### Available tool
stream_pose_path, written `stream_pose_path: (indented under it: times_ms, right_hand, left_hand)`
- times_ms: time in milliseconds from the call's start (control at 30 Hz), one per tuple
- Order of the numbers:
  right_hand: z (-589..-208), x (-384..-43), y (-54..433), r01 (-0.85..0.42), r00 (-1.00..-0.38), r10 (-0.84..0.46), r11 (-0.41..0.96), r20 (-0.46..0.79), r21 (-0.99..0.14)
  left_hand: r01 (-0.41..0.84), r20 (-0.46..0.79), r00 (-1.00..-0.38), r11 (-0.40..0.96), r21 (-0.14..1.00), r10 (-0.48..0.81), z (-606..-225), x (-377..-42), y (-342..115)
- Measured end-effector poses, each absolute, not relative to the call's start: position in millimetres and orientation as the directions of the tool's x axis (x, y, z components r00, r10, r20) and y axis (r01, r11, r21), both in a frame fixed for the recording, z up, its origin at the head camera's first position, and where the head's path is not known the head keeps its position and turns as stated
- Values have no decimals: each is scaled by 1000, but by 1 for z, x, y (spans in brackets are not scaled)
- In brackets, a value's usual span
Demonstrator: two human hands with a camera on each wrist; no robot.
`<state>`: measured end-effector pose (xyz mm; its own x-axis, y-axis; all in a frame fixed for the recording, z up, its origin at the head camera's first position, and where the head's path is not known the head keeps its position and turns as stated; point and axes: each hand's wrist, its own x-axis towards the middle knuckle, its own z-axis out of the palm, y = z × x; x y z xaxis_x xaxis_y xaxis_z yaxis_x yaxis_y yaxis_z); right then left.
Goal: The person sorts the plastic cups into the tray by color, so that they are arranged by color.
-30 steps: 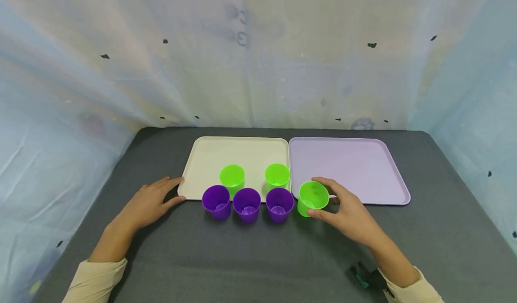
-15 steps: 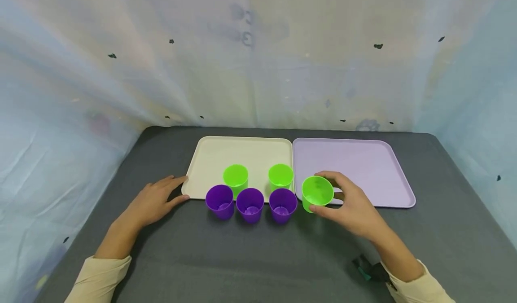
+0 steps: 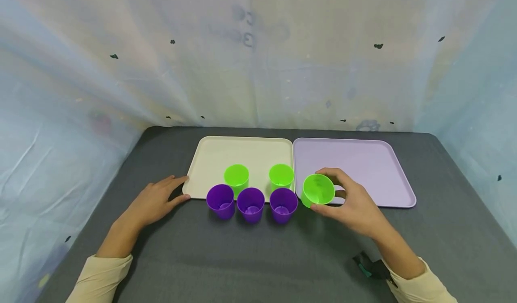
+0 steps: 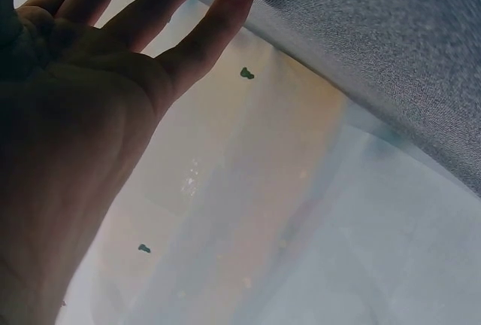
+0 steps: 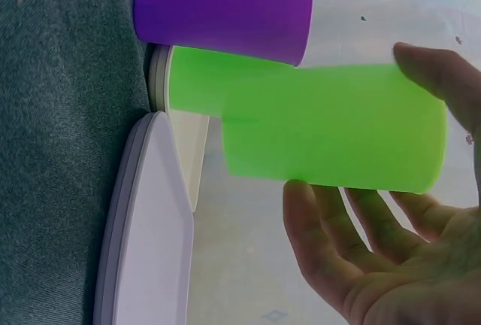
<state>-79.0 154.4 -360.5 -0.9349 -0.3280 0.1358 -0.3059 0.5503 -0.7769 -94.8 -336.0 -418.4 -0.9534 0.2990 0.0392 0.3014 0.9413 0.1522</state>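
Observation:
My right hand holds a bright green cup, thumb on the near side and fingers on the far side. In the right wrist view this cup is raised off the grey tabletop, its base level with the tray rims. Beside the cream tray, my left hand rests with extended fingers, index fingertip and thumb at the tray's left edge and near corner. Two more green cups, one left and one right, stand upright on that tray. The left wrist view shows the left fingers spread.
Three purple cups, left, middle and right, stand upright in a row before the cream tray. A lilac tray adjoins it on the right. A dark strap-like item is by the right wrist. A patterned curtain surrounds the table.
My right hand has lifted the green cup off the tabletop and shifted it slightly away from me. The left hand stays at the cream tray's edge; the whole head view has shifted slightly.

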Motion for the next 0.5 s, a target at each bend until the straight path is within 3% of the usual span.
stream_pose_path:
  times_ms: [233,500]
  right_hand:
    - [-359,-77,154,-243,-946,-316,560,67,-792]
    - [-346,-84,156,-299,-938,-325,576,122,-761]
  left_hand:
    - [290,13,-956,944,155,292,-417,-94,-334]
    - [299,34,-954,943,147,298,-416,-94,-334]
